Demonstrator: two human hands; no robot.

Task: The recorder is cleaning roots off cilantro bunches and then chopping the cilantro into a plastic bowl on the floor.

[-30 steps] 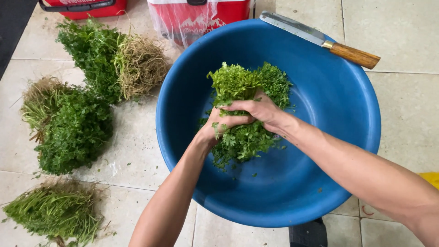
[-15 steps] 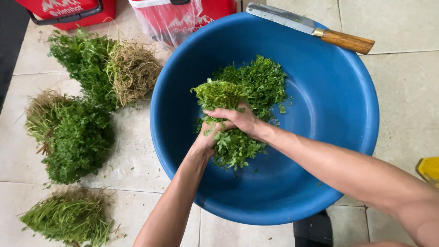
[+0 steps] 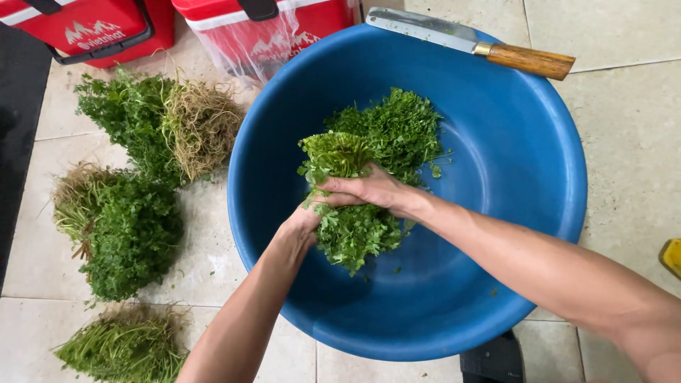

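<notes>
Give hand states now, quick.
Left hand: closed on the herbs.
Right hand: closed on the same herbs, over the basin.

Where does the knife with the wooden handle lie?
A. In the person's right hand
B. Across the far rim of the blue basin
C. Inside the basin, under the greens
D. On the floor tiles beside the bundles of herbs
B: the knife rests across the far rim of the blue basin, while both hands grip the greens inside it.

Both hands (image 3: 340, 202) together, fingers curled
</notes>
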